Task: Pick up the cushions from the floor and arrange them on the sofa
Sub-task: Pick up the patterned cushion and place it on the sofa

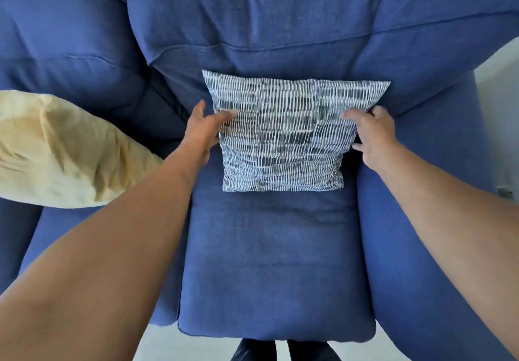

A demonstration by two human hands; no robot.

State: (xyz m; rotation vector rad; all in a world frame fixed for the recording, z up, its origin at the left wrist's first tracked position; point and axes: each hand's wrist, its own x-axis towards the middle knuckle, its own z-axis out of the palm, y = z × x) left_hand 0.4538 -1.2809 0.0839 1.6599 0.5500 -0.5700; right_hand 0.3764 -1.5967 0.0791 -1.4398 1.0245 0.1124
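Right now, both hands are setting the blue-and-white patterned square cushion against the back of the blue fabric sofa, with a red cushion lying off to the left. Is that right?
Not quite: the head view shows the cushion on the left is pale yellow, not red. The rest holds: the left hand and right hand grip the sides of the blue-and-white patterned square cushion against the blue fabric sofa back.

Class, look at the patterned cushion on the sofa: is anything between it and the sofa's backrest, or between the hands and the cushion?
Nothing visible. The patterned cushion leans straight against the backrest. The left hand and right hand are at its side edges, fingers on the fabric. The yellow cushion lies off to the left, clear of it.
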